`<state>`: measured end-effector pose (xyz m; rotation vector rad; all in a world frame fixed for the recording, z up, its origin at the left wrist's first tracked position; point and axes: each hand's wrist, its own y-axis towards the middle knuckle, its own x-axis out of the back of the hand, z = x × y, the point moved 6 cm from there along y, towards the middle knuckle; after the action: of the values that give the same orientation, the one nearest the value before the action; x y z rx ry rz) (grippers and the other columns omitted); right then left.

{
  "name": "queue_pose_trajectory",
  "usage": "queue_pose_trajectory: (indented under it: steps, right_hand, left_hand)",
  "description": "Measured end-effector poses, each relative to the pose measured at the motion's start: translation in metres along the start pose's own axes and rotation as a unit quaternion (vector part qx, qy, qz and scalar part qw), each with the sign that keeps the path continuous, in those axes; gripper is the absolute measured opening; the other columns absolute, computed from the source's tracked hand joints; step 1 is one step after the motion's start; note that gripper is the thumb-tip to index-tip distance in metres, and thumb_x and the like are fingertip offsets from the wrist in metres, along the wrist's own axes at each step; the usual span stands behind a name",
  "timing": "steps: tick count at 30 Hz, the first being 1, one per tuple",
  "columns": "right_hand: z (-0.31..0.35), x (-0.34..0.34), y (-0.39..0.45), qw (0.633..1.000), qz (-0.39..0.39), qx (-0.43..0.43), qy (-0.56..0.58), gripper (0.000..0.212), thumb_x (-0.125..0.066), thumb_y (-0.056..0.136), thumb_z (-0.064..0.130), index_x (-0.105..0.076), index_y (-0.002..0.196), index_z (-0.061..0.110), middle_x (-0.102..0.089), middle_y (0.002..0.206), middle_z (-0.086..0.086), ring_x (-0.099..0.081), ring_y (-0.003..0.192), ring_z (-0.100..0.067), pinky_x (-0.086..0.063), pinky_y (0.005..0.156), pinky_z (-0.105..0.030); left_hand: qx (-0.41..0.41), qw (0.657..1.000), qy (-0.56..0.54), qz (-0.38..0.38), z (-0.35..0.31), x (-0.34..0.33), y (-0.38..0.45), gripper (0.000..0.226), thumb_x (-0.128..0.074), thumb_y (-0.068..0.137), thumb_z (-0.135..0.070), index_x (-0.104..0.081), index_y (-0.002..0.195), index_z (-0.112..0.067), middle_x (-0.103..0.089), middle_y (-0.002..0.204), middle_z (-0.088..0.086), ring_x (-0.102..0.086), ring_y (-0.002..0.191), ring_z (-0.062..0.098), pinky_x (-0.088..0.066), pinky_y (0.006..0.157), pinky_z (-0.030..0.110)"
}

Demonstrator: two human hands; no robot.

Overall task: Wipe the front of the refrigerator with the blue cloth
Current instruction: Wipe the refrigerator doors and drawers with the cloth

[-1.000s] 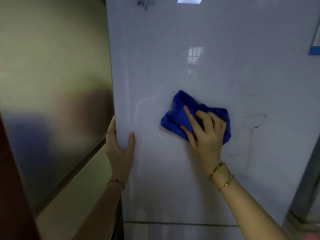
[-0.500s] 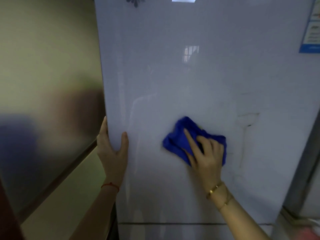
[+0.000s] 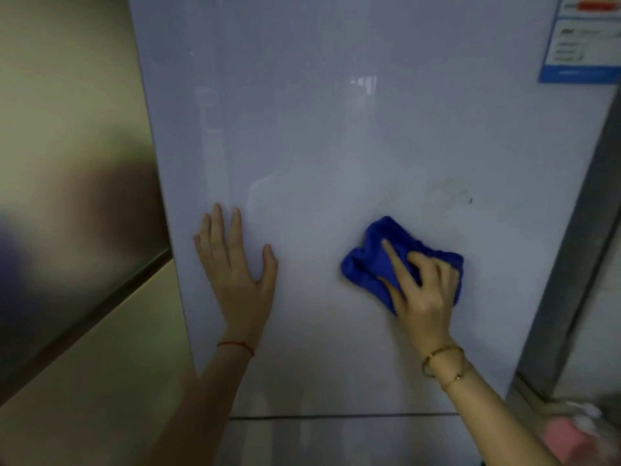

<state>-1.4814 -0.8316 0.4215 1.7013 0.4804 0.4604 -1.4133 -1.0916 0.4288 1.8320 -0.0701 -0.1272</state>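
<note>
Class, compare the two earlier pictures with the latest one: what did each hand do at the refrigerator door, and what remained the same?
The left hand let go of the door's left edge and now lies flat, fingers spread, on the refrigerator front. The right hand slid the blue cloth down and to the right across the door. Unchanged: the right hand's grip pressing the bunched cloth against the door, and the faint smudges to the cloth's upper right.

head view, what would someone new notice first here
The bright blue cloth stands out most, bunched under the right hand and pressed against the pale, glossy refrigerator door, right of centre. The left hand lies flat and open on the door near its left edge, a red string at the wrist. A blue-bordered label sits at the door's top right corner, and faint smudges show above the cloth.
</note>
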Motion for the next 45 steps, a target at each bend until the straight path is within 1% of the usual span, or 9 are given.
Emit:
queue_pose_trajectory:
  steps: [6, 10, 14, 21, 27, 29, 35, 41, 45]
  right_hand:
    - [-0.065, 0.012, 0.086, 0.981, -0.124, -0.148, -0.027, 0.034, -0.058, 0.099, 0.033, -0.061, 0.13, 0.02, -0.057, 0.099, -0.012, -0.042, 0.088, -0.025, -0.039, 0.077, -0.038]
    - [-0.023, -0.001, 0.059, 0.998, -0.061, -0.028, -0.021, 0.041, -0.063, 0.095, 0.034, -0.057, 0.134, 0.024, -0.05, 0.105, -0.006, -0.043, 0.086, -0.025, -0.033, 0.073, -0.037]
    - [-0.011, 0.004, -0.02, 0.994, 0.023, 0.106, -0.031, 0.06, -0.082, 0.077, 0.018, -0.057, 0.132, 0.027, -0.046, 0.103, -0.002, -0.045, 0.08, -0.024, -0.044, 0.065, -0.037]
    - [-0.074, 0.005, 0.027, 0.992, -0.085, -0.092, -0.007, 0.046, -0.06, 0.098, 0.035, -0.047, 0.142, 0.029, -0.045, 0.101, -0.004, -0.04, 0.083, -0.024, -0.035, 0.072, -0.038]
    - [-0.015, 0.007, -0.135, 0.989, 0.079, 0.117, -0.034, 0.064, -0.068, 0.081, 0.008, -0.05, 0.137, 0.032, -0.046, 0.105, -0.002, -0.043, 0.082, -0.023, -0.044, 0.066, -0.039]
    - [-0.029, 0.009, -0.138, 0.992, 0.087, 0.085, -0.036, 0.069, -0.074, 0.077, 0.007, -0.051, 0.137, 0.032, -0.045, 0.103, -0.003, -0.044, 0.082, -0.024, -0.041, 0.07, -0.038]
    - [-0.074, 0.006, -0.027, 0.989, -0.067, -0.134, -0.003, 0.051, -0.059, 0.098, 0.035, -0.04, 0.145, 0.031, -0.045, 0.103, -0.004, -0.042, 0.083, -0.024, -0.033, 0.074, -0.036]
    - [0.022, -0.01, -0.185, 0.978, 0.135, 0.158, 0.005, 0.055, -0.032, 0.103, 0.008, -0.021, 0.153, 0.027, -0.048, 0.107, -0.002, -0.043, 0.079, -0.024, -0.032, 0.069, -0.037]
    - [0.027, -0.007, -0.217, 0.978, 0.149, 0.142, 0.008, 0.059, -0.039, 0.101, 0.007, -0.022, 0.153, 0.029, -0.048, 0.107, -0.002, -0.045, 0.082, -0.023, -0.036, 0.069, -0.036]
  left_hand:
    - [-0.015, 0.999, 0.034, -0.012, 0.0, 0.0, -0.003, 0.058, -0.054, 0.098, -0.023, -0.038, 0.15, -0.003, -0.03, 0.16, 0.016, -0.025, 0.152, 0.035, -0.017, 0.126, 0.054]
    - [-0.016, 0.999, 0.041, -0.011, -0.001, -0.001, -0.004, 0.058, -0.052, 0.099, -0.024, -0.035, 0.152, -0.005, -0.028, 0.161, 0.015, -0.023, 0.153, 0.035, -0.014, 0.128, 0.051]
    - [-0.021, 0.999, 0.04, -0.012, 0.001, -0.002, -0.004, 0.058, -0.05, 0.099, -0.024, -0.036, 0.151, -0.003, -0.027, 0.161, 0.015, -0.024, 0.152, 0.037, -0.016, 0.126, 0.054]
    - [-0.026, 0.999, 0.034, -0.018, 0.002, -0.002, -0.007, 0.058, -0.05, 0.1, -0.025, -0.036, 0.151, -0.003, -0.025, 0.161, 0.01, -0.023, 0.153, 0.035, -0.015, 0.127, 0.052]
    - [-0.035, 0.999, 0.037, -0.019, 0.004, -0.004, -0.008, 0.059, -0.05, 0.1, -0.024, -0.034, 0.153, -0.005, -0.023, 0.162, 0.009, -0.022, 0.153, 0.035, -0.017, 0.126, 0.056]
    - [-0.03, 0.999, 0.038, -0.02, 0.004, -0.003, -0.008, 0.058, -0.05, 0.1, -0.024, -0.034, 0.152, -0.004, -0.024, 0.162, 0.013, -0.023, 0.153, 0.036, -0.017, 0.125, 0.056]
    - [-0.022, 0.999, 0.036, -0.011, 0.001, -0.002, -0.008, 0.059, -0.049, 0.1, -0.024, -0.034, 0.152, -0.003, -0.024, 0.161, 0.014, -0.022, 0.153, 0.037, -0.016, 0.126, 0.055]
    - [-0.023, 0.999, 0.031, -0.013, 0.002, -0.002, -0.014, 0.059, -0.05, 0.1, -0.023, -0.032, 0.153, -0.006, -0.024, 0.162, 0.011, -0.022, 0.153, 0.035, -0.016, 0.126, 0.055]
    - [-0.018, 0.999, 0.035, 0.013, 0.006, -0.001, -0.05, 0.059, -0.047, 0.1, -0.023, -0.03, 0.154, -0.006, -0.021, 0.162, 0.009, -0.019, 0.154, 0.031, -0.012, 0.128, 0.051]
